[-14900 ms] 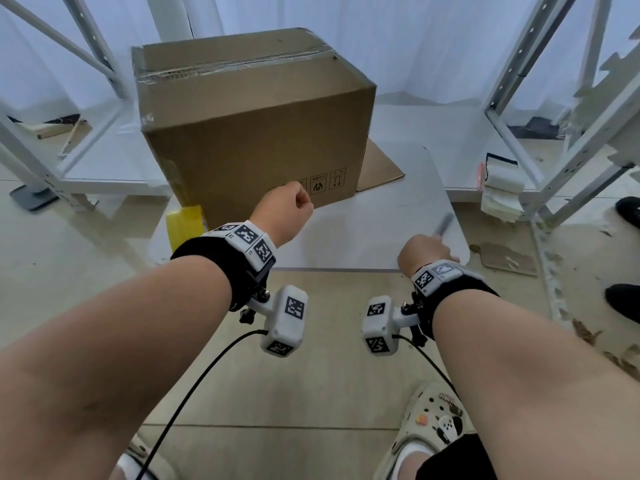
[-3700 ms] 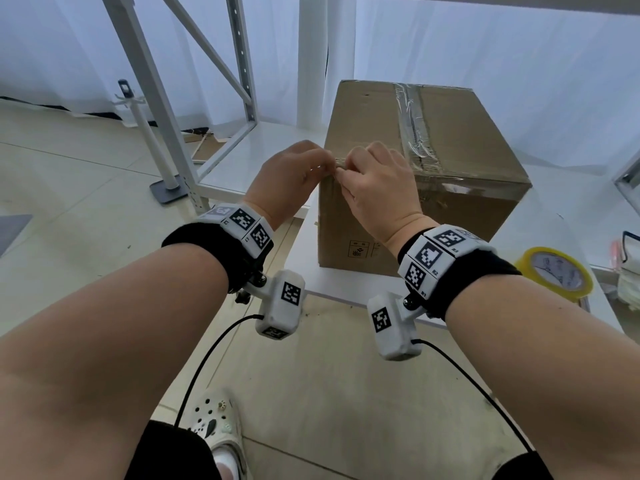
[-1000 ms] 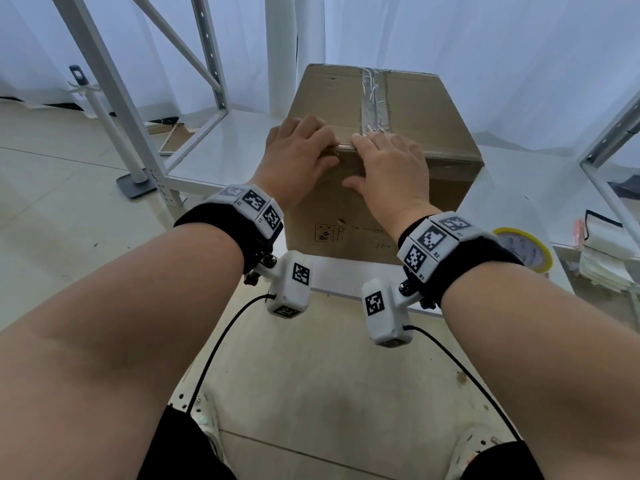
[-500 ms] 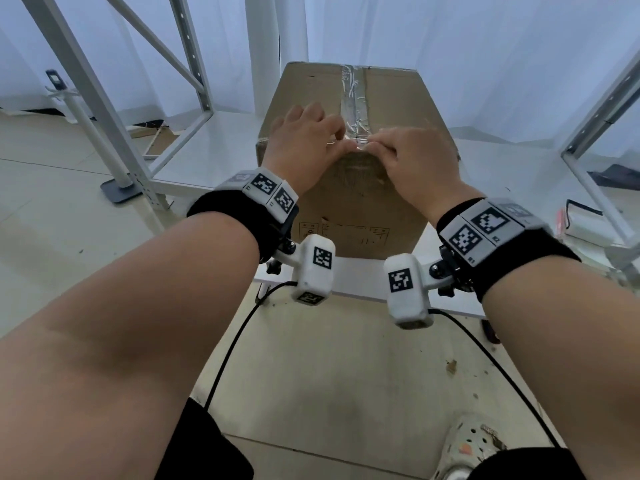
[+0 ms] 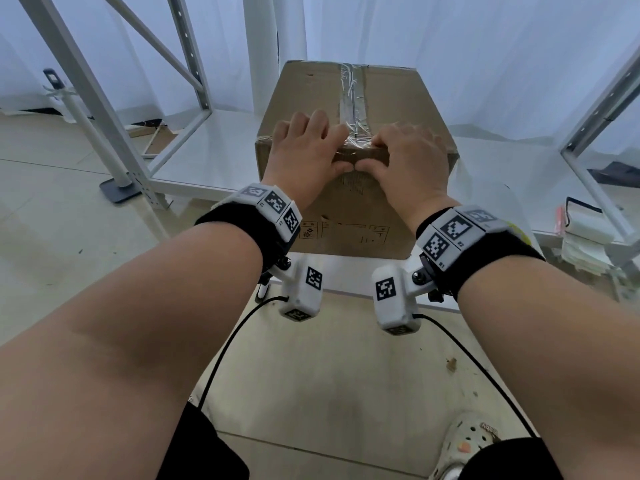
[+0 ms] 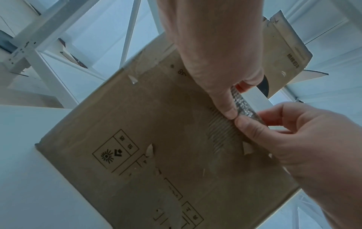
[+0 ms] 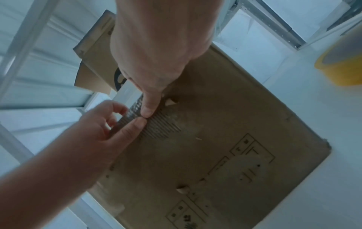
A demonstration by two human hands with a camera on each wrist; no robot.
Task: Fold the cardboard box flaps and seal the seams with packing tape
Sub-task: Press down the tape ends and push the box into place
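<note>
A brown cardboard box point(image 5: 349, 233) stands closed on the white table, with a wrinkled strip of clear packing tape point(image 5: 351, 95) along its top seam. My left hand point(image 5: 325, 143) and right hand point(image 5: 384, 150) sit side by side at the near top edge, where the tape turns down. Fingers lie on the lid; both thumbs press the tape end point(image 6: 243, 102) against the front face, tips touching. The left wrist view shows the left thumb point(image 6: 227, 111) on the tape. My right thumb point(image 7: 147, 108) shows in the right wrist view. A yellow tape roll point(image 7: 340, 65) lies right of the box.
The box sits on a small white table point(image 5: 349, 268) whose near edge is just beyond my wrists. White metal rack frames stand at left point(image 5: 104, 109) and right point(image 5: 595, 116). A stack of white sheets point(image 5: 585, 237) lies at the right. A loose cardboard piece point(image 6: 284, 46) stands behind the box.
Both hands slid along the near top edge to the centre tape strip. The thumbs dropped onto the front face and now meet on the tape end.
</note>
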